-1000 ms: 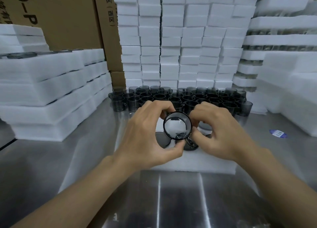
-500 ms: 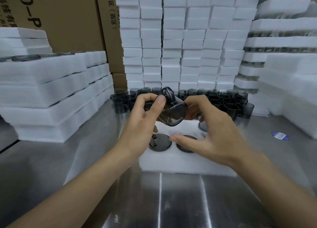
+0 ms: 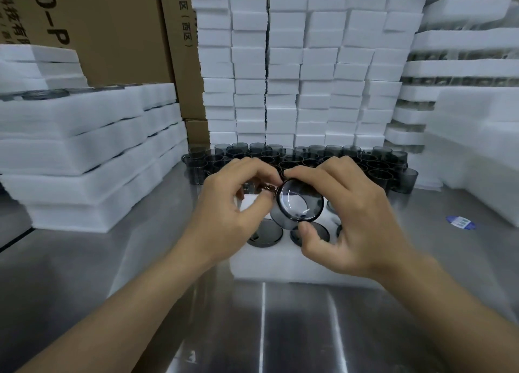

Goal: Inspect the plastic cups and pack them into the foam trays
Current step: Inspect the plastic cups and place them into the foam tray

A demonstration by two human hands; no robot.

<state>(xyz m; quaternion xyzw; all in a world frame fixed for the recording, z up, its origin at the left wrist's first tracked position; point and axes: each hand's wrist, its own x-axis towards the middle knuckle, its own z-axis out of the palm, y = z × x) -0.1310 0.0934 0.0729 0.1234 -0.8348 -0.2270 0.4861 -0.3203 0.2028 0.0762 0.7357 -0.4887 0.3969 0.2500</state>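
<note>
While the head view looks down on a steel table [image 3: 280, 330], the left hand [image 3: 224, 212] and right hand [image 3: 356, 218] meet above a white foam tray [image 3: 280, 263], both pinching 1 smoky grey cup [image 3: 299, 201] tipped mouth-first toward the camera. 2 seated cups [image 3: 265, 233] fill the tray's near holes; loose cups [image 3: 309, 159] crowd behind it, before stacked foam [image 3: 280, 78]

Turned the cup [image 3: 299, 202] back round: mouth toward the camera again, as a second ago, instead of the tilted side shown half a second ago. Brought it lower, over the foam tray [image 3: 280, 266]. Moved the grip over to the right hand [image 3: 362, 218], forefinger on top of the rim, thumb under it. Drew the left hand [image 3: 224, 215] to the cup's left edge, fingertips pinched there.
</note>
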